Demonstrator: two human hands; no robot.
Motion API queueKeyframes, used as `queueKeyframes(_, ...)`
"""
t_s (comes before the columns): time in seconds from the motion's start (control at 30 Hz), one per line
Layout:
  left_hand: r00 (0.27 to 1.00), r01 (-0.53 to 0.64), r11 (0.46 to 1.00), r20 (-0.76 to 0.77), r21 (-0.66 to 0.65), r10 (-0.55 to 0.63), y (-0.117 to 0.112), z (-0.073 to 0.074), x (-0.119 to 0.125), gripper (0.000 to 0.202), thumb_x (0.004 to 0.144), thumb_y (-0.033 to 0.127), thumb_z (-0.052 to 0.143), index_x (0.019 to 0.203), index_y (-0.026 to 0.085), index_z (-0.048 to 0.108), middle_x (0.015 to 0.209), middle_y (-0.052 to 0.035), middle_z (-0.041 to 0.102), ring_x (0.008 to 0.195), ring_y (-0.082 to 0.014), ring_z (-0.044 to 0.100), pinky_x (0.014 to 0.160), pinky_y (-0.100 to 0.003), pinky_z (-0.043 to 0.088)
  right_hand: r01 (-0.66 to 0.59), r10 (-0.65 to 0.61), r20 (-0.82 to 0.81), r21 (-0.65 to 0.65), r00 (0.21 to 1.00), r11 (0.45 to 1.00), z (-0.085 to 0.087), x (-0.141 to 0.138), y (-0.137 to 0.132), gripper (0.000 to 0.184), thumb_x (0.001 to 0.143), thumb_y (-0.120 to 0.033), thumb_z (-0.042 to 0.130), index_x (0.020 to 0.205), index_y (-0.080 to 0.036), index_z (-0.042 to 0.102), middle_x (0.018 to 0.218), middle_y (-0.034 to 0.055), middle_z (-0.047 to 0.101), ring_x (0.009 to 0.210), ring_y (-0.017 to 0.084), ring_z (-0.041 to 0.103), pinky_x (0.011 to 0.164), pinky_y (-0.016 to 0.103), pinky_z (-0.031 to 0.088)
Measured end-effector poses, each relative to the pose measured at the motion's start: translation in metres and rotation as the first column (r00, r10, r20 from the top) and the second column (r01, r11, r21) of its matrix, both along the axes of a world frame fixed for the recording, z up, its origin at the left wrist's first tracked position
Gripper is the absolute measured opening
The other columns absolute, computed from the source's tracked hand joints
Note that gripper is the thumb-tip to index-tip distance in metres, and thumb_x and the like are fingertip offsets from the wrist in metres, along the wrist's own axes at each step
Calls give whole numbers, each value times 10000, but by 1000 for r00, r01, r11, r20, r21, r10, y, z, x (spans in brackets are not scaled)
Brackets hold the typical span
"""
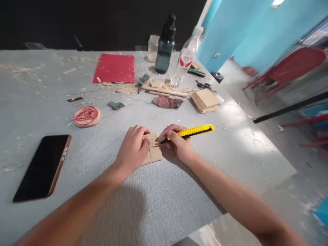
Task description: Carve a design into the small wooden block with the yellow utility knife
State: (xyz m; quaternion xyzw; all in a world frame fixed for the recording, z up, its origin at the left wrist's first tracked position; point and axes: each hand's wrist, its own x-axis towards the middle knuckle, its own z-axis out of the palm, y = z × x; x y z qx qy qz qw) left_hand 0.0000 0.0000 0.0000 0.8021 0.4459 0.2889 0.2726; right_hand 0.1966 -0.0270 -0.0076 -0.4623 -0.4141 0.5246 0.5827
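Observation:
A small tan square board (154, 155), with lines cut or drawn on its face, lies flat on the grey table in front of me. My left hand (134, 145) grips its left side, the thumb resting on top. In my right hand (180, 145) is a yellow box cutter (196, 130), held like a pen. The cutter's dark tip points left and meets the board near its right edge. Whether the blade touches or just hovers is too small to tell.
A phone (42, 167) and a round red-marked wooden disc (86, 116) lie at left. Farther back are a red sheet (114, 68), wood shavings, a dark dropper bottle (164, 51), a plastic bottle (185, 59), a wooden stick (164, 91) and stacked square boards (205, 100).

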Motion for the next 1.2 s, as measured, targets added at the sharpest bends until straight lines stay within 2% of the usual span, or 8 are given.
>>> queueKeyframes(0.17,997,76,997,30,-17,-75,0,-1,-4,194,1064,130,441,1135,199,608,1108,-46,660,1062,-223,566,943,-394,456,-48,49,-33,22,998,999,0,1,-7,195,898,-347,787,793,-184,800,662,-11,687,489,77,531,407,180,385)
queueKeyframes(0.33,997,74,997,19,37,-75,-2,1,-4,177,1063,111,440,1097,184,598,1067,-50,638,1026,-222,554,910,-393,451,-93,92,37,25,995,995,5,2,-9,150,925,-305,795,841,-186,831,682,-4,723,481,77,580,413,174,450)
queueKeyframes(0.57,996,85,996,-34,-22,-86,0,4,-5,178,1033,96,483,1103,200,610,1080,-39,650,1007,-228,557,870,-404,439,-151,150,19,22,988,988,12,2,-8,103,936,-270,812,894,-179,834,716,15,749,520,88,623,438,169,502)
queueKeyframes(0.7,995,86,996,-52,-12,-86,1,4,-5,175,1022,88,495,1091,207,603,1067,-40,648,991,-234,557,842,-407,437,-183,180,71,49,981,982,15,3,-8,61,893,-213,857,923,-181,815,741,14,758,546,86,641,494,178,532)
queueKeyframes(0.83,995,88,996,-49,-6,-88,-1,3,-5,180,1025,74,483,1097,203,587,1059,-42,646,987,-232,560,846,-409,443,-177,163,182,63,970,982,19,0,-8,144,810,-150,901,886,-192,787,697,-6,722,589,109,664,533,206,548)
queueKeyframes(1.0,994,93,995,-55,19,-92,-3,1,-6,146,1026,93,494,1089,208,560,1024,-54,616,966,-248,550,825,-425,450,-112,101,246,33,964,993,23,-5,-8,123,820,-82,781,787,-199,758,694,-9,723,509,84,613,464,194,496)
queueKeyframes(1.2,993,94,995,-72,24,-92,-2,0,-4,145,1030,133,507,1094,253,558,1005,-53,614,946,-267,545,808,-445,448,-24,26,261,-8,965,1000,26,-6,-7,150,795,-90,701,740,-220,755,640,-22,705,482,97,611,443,210,498)
